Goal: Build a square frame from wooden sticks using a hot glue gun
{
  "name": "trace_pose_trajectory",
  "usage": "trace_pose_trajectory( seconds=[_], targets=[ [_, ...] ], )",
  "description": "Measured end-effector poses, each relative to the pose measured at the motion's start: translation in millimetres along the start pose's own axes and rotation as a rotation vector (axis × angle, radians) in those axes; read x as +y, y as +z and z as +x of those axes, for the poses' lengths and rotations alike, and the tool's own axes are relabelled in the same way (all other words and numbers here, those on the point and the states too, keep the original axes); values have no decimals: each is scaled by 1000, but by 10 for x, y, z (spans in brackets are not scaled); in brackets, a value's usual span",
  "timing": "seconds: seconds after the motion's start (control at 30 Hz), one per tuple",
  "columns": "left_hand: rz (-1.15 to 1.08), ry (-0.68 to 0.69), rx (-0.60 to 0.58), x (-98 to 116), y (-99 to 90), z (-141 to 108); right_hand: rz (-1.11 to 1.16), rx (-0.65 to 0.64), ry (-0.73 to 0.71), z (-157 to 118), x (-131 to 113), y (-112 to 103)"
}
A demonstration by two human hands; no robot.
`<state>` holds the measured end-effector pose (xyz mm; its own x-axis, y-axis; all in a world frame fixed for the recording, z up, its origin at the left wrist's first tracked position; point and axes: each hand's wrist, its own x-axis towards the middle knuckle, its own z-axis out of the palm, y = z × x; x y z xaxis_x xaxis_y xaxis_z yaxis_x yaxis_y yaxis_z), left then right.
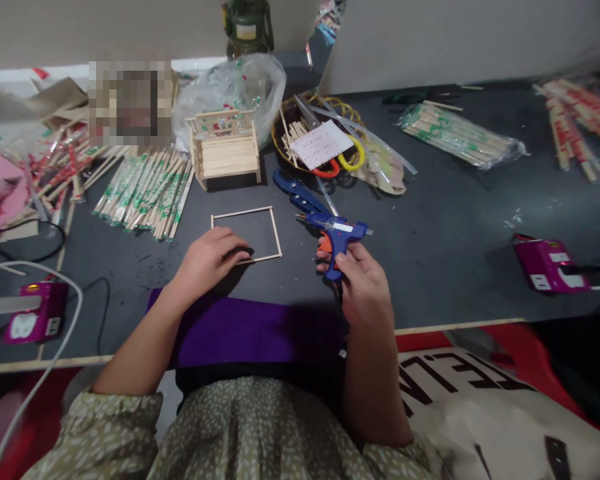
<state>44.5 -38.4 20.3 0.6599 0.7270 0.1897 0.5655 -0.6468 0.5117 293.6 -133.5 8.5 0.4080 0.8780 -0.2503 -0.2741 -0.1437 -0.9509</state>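
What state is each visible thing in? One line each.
Left hand: over stick frame, grip unclear
Right hand: closed on glue gun
Stick frame: lying flat, partly hidden
Glue gun: held, nozzle pointing left
Wooden model: upright
Chopsticks, left: wrapped, piled
Stick pack, right: in clear plastic
Yellow-handled scissors: open or shut unclear
Blue tool: lying down, unheld
Purple cloth: spread out
Plastic bag: crumpled

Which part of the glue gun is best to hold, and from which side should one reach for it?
The glue gun is probably best held by its handle, from the near right, as the right hand holds it. The handle juts to the near side, with the orange trigger on its left. The nozzle points left, toward the frame, so that end is probably better avoided.
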Motion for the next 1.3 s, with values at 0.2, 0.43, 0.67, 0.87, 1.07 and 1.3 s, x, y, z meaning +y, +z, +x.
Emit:
trace_pose_trajectory(
  seconds=[0.2, 0.43, 0.67, 0.87, 1.07, 1.3],
  targets=[
    [-123, -136, 25, -213, -332, -61, 168, 48, 32, 35, -3, 44],
    [89, -56, -326, -144, -279, -94, 206, 50, 104, 23, 27, 130],
    [202, -56, -366, -148, -235, -76, 249, 94, 172, -8, 35, 147],
    [212, -75, -362, -154, -232, -64, 275, 74, 198, -32, 53, 114],
    [189, -77, -352, -161, -236, -67, 343, 55, 173, -3, 59, 107],
    [57, -88, -238, -227, -255, -88, 419, 85, 143, 100, 56, 192]
  ],
)
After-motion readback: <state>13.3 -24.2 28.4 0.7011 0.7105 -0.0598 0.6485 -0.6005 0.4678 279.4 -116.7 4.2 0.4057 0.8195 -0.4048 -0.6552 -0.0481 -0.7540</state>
